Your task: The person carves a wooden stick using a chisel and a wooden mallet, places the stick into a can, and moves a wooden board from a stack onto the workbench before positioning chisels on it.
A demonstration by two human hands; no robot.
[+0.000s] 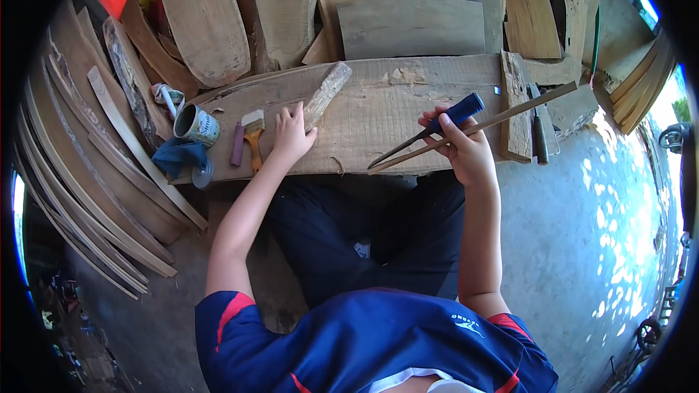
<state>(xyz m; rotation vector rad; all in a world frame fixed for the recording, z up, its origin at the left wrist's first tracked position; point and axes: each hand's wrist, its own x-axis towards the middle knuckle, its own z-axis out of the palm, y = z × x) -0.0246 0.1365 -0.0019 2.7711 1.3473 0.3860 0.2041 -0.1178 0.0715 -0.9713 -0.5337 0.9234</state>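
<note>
My left hand [293, 133] rests on the wooden bench top [408, 113], its fingers against the lower end of a rough wood block [329, 89]. My right hand [460, 144] is raised over the bench's near edge at the right. Its fingers hold a pointed tool with a blue handle [464, 108] together with a long thin wooden stick [510, 111]. The tool's tip and the stick's end come close together at the lower left. A paintbrush [253, 138] and a purple stick-like piece [237, 145] lie left of my left hand.
A tin can [196, 126], a blue cloth [178, 156] and a clear round lid [202, 175] sit at the bench's left end. At its right end lie a wood strip [515, 109] and a dark-handled tool [539, 138]. Planks [411, 27] stand behind; curved boards [109, 167] fill the left.
</note>
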